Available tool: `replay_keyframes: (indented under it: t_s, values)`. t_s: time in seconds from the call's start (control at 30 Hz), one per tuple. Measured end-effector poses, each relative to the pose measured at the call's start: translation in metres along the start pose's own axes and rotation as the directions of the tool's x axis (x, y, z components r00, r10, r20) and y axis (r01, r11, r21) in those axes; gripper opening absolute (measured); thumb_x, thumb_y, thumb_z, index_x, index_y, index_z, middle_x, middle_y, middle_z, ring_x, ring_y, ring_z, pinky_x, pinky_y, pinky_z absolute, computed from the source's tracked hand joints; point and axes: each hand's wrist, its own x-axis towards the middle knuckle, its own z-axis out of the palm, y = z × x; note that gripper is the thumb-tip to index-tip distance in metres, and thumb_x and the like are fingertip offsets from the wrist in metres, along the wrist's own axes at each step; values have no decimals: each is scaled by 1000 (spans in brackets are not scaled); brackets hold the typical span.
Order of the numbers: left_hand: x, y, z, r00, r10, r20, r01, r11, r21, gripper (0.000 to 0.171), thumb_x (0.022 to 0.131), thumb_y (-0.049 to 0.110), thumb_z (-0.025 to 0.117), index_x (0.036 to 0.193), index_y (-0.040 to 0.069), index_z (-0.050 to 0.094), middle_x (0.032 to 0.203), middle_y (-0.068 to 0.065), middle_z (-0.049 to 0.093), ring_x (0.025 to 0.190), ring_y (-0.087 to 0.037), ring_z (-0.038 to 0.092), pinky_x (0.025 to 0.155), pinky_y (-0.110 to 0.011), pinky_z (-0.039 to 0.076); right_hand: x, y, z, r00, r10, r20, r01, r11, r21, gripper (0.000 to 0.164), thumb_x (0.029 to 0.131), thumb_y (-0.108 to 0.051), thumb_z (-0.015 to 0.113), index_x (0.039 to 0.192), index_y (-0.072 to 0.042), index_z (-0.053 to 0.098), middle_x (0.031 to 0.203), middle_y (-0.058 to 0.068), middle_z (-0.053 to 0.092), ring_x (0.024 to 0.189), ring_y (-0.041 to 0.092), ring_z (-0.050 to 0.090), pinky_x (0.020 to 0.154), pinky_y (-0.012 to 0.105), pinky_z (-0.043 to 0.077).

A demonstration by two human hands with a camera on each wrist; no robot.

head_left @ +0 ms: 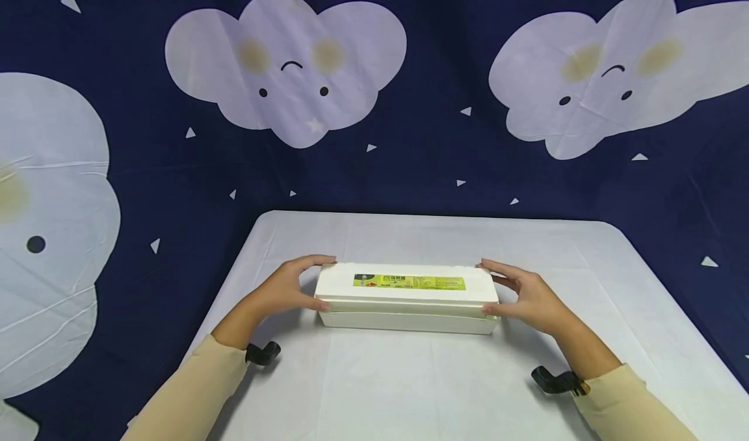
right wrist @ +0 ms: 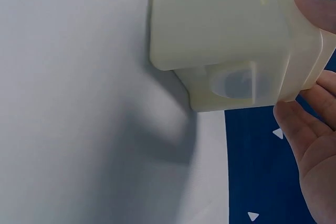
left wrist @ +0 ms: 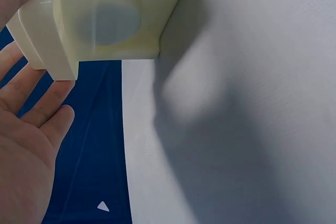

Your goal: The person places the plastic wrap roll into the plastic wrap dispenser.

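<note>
A long cream-white cling film box (head_left: 407, 304) stands on the white table, its lid on top carrying a yellow-green printed label (head_left: 409, 282). My left hand (head_left: 288, 289) grips the left end of the lid, thumb at the front and fingertips at the back edge. At the other end, my right hand (head_left: 531, 298) holds the lid the same way. The left wrist view shows the box's end wall (left wrist: 115, 24) with a pale round shape in it. A similar round shape (right wrist: 236, 83) appears at the opposite end in the right wrist view.
The white table (head_left: 374, 382) has rounded far corners. Behind it hangs a dark blue cloth (head_left: 433, 90) printed with clouds and small triangles. Each wrist wears a black device, the left one (head_left: 263, 353) and the right one (head_left: 552, 381).
</note>
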Motion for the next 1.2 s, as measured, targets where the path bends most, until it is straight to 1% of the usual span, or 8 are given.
replay_keyframes:
  t_s: [0.07, 0.2, 0.33, 0.5, 0.7, 0.87, 1.03, 1.2]
  values:
    - [-1, 0, 1, 1000, 3, 4, -3, 1000, -8, 98, 62, 34, 105, 148, 19, 61, 149, 4, 58, 147, -30, 40, 116, -65, 29, -2, 0, 1, 1000, -17, -7, 17, 1000, -1, 90, 76, -19, 98, 153, -4, 53, 150, 16, 56, 133, 45, 55, 111, 29, 41]
    - [-2, 1, 2, 1000, 15, 9, -15, 1000, -10, 98, 61, 32, 105, 148, 19, 62, 149, 4, 58, 146, -30, 41, 116, -64, 30, -5, 1, 3, 999, -45, -21, 45, 999, -1, 89, 75, -17, 98, 152, -3, 54, 148, 17, 58, 131, 47, 56, 110, 25, 42]
    - [-3, 0, 2, 999, 49, 10, -49, 999, -4, 97, 61, 30, 106, 147, 19, 62, 149, 3, 58, 145, -29, 43, 116, -63, 32, -7, 1, 5, 998, -55, -29, 55, 998, -19, 90, 75, -16, 99, 152, -3, 54, 148, 17, 58, 130, 46, 57, 109, 22, 41]
    - [-4, 2, 3, 997, 83, 6, -83, 997, 5, 97, 59, 26, 107, 146, 21, 62, 148, 4, 58, 143, -27, 45, 116, -59, 34, -9, 0, 7, 997, -70, -38, 69, 997, -42, 91, 74, -16, 99, 152, -4, 55, 147, 17, 59, 129, 46, 57, 109, 25, 42]
    - [-4, 5, 2, 996, 90, -11, -90, 996, 14, 98, 58, 25, 107, 145, 21, 63, 148, 4, 58, 143, -27, 46, 116, -59, 34, -10, -2, 7, 993, -109, -48, 105, 992, -64, 90, 73, -14, 99, 151, -5, 55, 145, 16, 60, 127, 47, 59, 108, 31, 45]
    - [-4, 7, 2, 996, 89, -17, -89, 996, 17, 98, 57, 26, 107, 145, 22, 63, 148, 5, 58, 142, -27, 46, 115, -59, 34, -11, -2, 5, 992, -115, -49, 111, 992, -65, 90, 73, -13, 99, 151, -6, 56, 145, 16, 61, 126, 47, 59, 108, 31, 45]
    - [-5, 5, 3, 995, 101, -5, -101, 995, 12, 97, 58, 28, 107, 144, 25, 64, 147, 5, 59, 142, -26, 47, 116, -58, 34, -13, -1, 5, 992, -116, -45, 113, 991, -66, 90, 73, -14, 99, 152, -7, 55, 145, 15, 61, 126, 46, 60, 108, 30, 44]
    - [-5, 3, 5, 994, 113, 4, -113, 994, 13, 97, 58, 30, 107, 144, 25, 64, 147, 5, 59, 142, -26, 47, 116, -58, 34, -15, -1, 5, 992, -119, -45, 116, 992, -57, 90, 73, -13, 99, 152, -8, 56, 145, 15, 61, 127, 40, 61, 109, 29, 44]
